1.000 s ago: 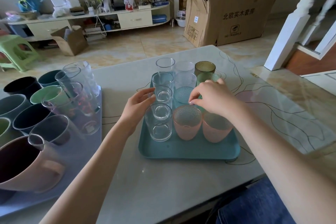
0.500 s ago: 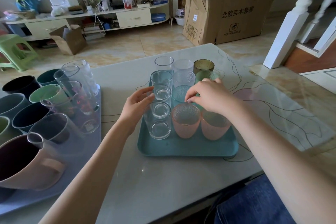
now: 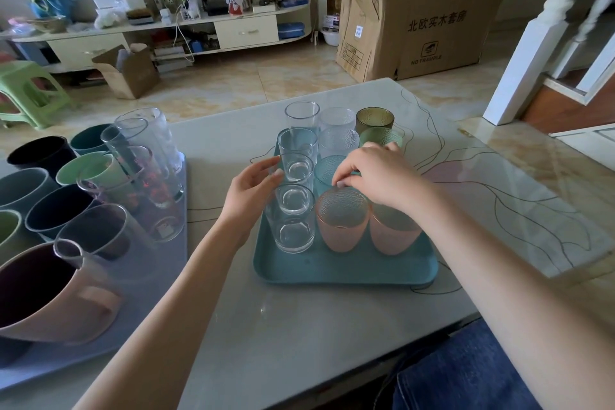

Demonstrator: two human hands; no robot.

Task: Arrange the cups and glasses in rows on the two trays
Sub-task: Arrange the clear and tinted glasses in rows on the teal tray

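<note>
on the teal tray (image 3: 346, 271) at centre frame our glasses stand packed in three rows, rims nearly touching. our left hand (image 3: 252, 192) cups the clear row, fingers (image 3: 271, 167) loosely spread against a clear glass (image 3: 297, 166). our right hand (image 3: 382, 176) hovers over the blue textured glass (image 3: 327, 168), fingertips pinched at its rim just above the near pink glass (image 3: 342, 223). we judge the risk is knocking: a nudge here could clink neighbours or tip the pink glass. the grey tray (image 3: 156, 263) at left is crowded with cups leaning in our wide view.
</note>
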